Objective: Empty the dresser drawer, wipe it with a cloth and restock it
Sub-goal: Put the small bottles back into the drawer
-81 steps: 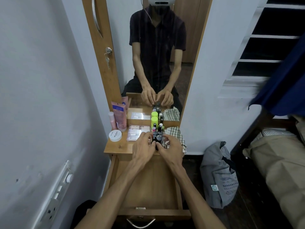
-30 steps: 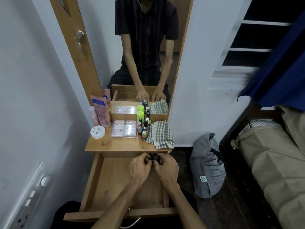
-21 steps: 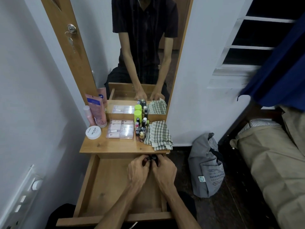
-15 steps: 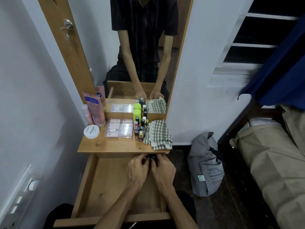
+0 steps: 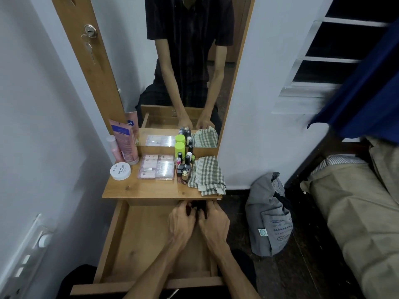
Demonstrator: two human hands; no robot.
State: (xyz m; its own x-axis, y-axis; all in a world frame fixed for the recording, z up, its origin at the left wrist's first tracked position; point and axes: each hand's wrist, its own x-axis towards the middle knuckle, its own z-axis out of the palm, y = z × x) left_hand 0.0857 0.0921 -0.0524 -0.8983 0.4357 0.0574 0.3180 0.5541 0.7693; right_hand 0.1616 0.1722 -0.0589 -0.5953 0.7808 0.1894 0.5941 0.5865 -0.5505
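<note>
Your left hand [image 5: 181,222] and right hand [image 5: 213,223] are curling together around small dark bottles [image 5: 199,209] at the back of the open drawer [image 5: 138,240], centre frame. Above, the dresser top [image 5: 151,189] is carrying the checked cloth [image 5: 207,174], nail-polish bottles [image 5: 183,167], flat clear boxes [image 5: 157,167], a white jar [image 5: 120,171] and pink tubes [image 5: 125,141].

green-checked cloth [image 5: 207,175], lime-green bottle [image 5: 179,149], pink tube [image 5: 124,140], white tin [image 5: 120,171], grey bag [image 5: 269,221]
</note>
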